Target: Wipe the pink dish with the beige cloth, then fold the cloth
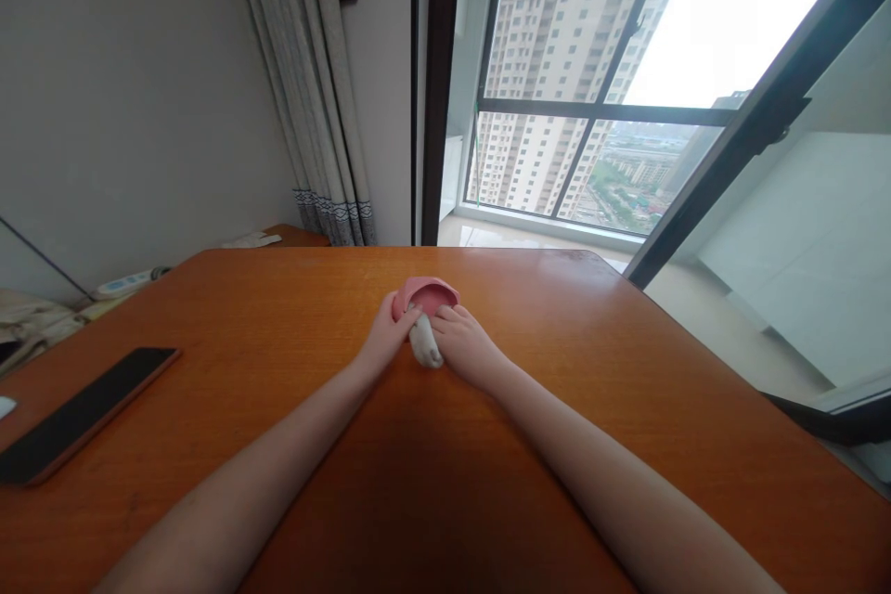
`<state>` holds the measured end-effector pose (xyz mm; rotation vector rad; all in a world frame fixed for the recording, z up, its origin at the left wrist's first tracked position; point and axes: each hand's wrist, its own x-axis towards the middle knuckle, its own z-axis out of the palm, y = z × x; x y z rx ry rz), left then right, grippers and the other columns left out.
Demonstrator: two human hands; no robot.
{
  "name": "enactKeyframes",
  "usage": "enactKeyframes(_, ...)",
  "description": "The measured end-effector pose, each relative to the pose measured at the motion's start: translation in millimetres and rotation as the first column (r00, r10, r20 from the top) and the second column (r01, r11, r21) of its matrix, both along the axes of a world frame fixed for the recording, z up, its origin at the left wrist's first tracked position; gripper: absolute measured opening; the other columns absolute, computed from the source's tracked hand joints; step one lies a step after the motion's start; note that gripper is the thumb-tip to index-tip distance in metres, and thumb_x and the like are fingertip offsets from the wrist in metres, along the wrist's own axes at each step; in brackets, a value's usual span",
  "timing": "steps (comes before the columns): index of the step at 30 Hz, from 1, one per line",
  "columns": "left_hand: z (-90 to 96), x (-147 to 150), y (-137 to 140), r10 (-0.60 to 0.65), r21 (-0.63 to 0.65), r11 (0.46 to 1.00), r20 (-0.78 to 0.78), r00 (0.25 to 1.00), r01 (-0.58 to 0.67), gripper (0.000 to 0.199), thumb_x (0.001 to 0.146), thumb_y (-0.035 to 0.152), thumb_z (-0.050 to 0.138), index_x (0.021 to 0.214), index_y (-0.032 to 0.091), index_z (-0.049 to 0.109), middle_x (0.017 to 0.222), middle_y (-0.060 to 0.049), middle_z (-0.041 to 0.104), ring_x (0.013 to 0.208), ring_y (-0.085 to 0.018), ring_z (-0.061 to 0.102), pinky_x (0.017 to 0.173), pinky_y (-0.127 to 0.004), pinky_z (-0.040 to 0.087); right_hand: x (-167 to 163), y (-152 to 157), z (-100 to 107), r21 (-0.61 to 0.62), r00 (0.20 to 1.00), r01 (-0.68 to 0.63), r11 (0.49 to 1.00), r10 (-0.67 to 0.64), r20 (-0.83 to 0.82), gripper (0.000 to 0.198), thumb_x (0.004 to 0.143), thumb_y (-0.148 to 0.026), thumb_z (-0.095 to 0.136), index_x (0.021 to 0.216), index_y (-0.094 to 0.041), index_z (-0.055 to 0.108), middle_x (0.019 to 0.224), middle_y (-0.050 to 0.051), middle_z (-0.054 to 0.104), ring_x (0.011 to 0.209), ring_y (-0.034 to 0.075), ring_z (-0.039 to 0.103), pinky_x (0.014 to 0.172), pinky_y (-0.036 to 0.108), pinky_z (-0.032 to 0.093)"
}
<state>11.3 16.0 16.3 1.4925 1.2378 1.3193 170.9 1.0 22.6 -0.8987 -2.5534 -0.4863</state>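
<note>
Toward the middle of the bench's far edge, a little on the near side of it, a pink hollow piece sits between the two hands, its opening facing the viewer. From that opening a whitish, rounded piece hangs toward the near edge, with dark marks at its lower end; what it is made of cannot be told. Whether the pair rests on the wood or is held just above it is also unclear.

Left hand: it grips the left side of the pink piece, thumb over the rim beside the top of the whitish piece, the other fingers mostly hidden behind. Right hand: its fingers lie close together and bent at the lower right of the opening, next to the whitish piece; whether they pinch anything cannot be told.

Around them runs the orange-brown bench, its far corners cut at a slant. Near its left edge, and well apart from the hands, a dark flat slab with a reddish side lies slantwise, with a small white thing beyond it, cut off by the picture's border. Past the far edge hang a grey curtain and, to the right, a tall window looking onto a high building
</note>
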Motion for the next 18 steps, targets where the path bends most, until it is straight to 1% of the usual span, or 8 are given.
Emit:
enactKeyframes(2, 5.8, -6, 4, -0.013, 0.019, 1.0, -0.086, 0.996, 0.014, 0.027, 0.074, 0.041, 0.058, 0.088, 0.018, 0.052, 0.08, 0.001, 0.055, 0.076, -0.015, 0.053, 0.073, -0.028, 0.043, 2, 0, 5, -0.015, 0.999, 0.025, 1.0, -0.025, 0.027, 0.015, 0.091, -0.019, 0.048, 0.09, -0.017, 0.062, 0.085, 0.006, 0.062, 0.087, 0.019, 0.045, 0.076, 0.032, 0.033)
enactKeyframes(5, 15.8, -10, 5, -0.041, 0.044, 0.998, -0.181, 0.983, 0.05, 0.029, 0.073, 0.039, 0.059, 0.092, 0.018, 0.055, 0.086, 0.0, 0.059, 0.081, -0.017, 0.054, 0.076, -0.03, 0.043, 6, -1, 11, -0.012, 0.995, 0.08, 0.997, -0.079, 0.055, 0.017, 0.092, -0.021, 0.046, 0.087, -0.017, 0.062, 0.084, 0.007, 0.063, 0.091, 0.021, 0.045, 0.076, 0.033, 0.032)
enactKeyframes(9, 21.8, -10, 3, -0.048, 0.057, 0.996, -0.217, 0.975, 0.062, 0.034, 0.07, 0.041, 0.063, 0.094, 0.018, 0.058, 0.088, -0.003, 0.063, 0.084, -0.021, 0.057, 0.078, -0.034, 0.044, 6, -1, 10, 0.02, 0.99, 0.123, 0.992, -0.124, 0.067, 0.015, 0.091, -0.019, 0.047, 0.092, -0.016, 0.062, 0.085, 0.008, 0.063, 0.091, 0.022, 0.045, 0.074, 0.034, 0.031)
enactKeyframes(11, 18.7, -9, 2, -0.026, 0.059, 0.998, -0.195, 0.98, 0.038, 0.039, 0.066, 0.042, 0.067, 0.096, 0.019, 0.059, 0.09, -0.004, 0.063, 0.087, -0.023, 0.057, 0.081, -0.036, 0.044, 4, -1, 5, 0.035, 0.989, 0.124, 0.992, -0.126, 0.073, 0.015, 0.09, -0.018, 0.048, 0.094, -0.015, 0.063, 0.086, 0.009, 0.063, 0.09, 0.022, 0.045, 0.074, 0.035, 0.031)
enactKeyframes(14, 8.4, -3, -1, 0.05, 0.081, 0.996, -0.085, 0.995, -0.043, 0.055, 0.063, 0.039, 0.071, 0.112, 0.02, 0.052, 0.107, -0.006, 0.061, 0.099, -0.024, 0.056, 0.091, -0.037, 0.042, 2, -1, 0, 0.051, 0.993, 0.088, 0.995, -0.092, 0.072, 0.017, 0.09, -0.017, 0.047, 0.097, -0.015, 0.063, 0.086, 0.008, 0.063, 0.088, 0.022, 0.045, 0.074, 0.035, 0.031)
enactKeyframes(16, 1.6, 4, -6, 0.069, 0.106, 0.992, 0.019, 0.997, -0.071, 0.063, 0.067, 0.037, 0.069, 0.122, 0.021, 0.044, 0.119, -0.008, 0.055, 0.108, -0.023, 0.053, 0.095, -0.036, 0.04, 2, -2, -2, 0.067, 0.996, 0.083, 0.994, -0.085, 0.041, 0.018, 0.09, -0.017, 0.046, 0.098, -0.015, 0.062, 0.087, 0.008, 0.062, 0.086, 0.022, 0.045, 0.074, 0.035, 0.031)
enactKeyframes(18, -2.0, 11, -12, 0.068, 0.13, 0.988, 0.087, 0.994, -0.079, 0.06, 0.07, 0.036, 0.065, 0.124, 0.021, 0.041, 0.123, -0.008, 0.053, 0.112, -0.022, 0.052, 0.097, -0.036, 0.039, 1, -4, -2, 0.079, 0.996, 0.089, 0.993, -0.089, -0.001, 0.017, 0.09, -0.018, 0.046, 0.096, -0.015, 0.062, 0.086, 0.007, 0.062, 0.085, 0.021, 0.044, 0.073, 0.035, 0.031)
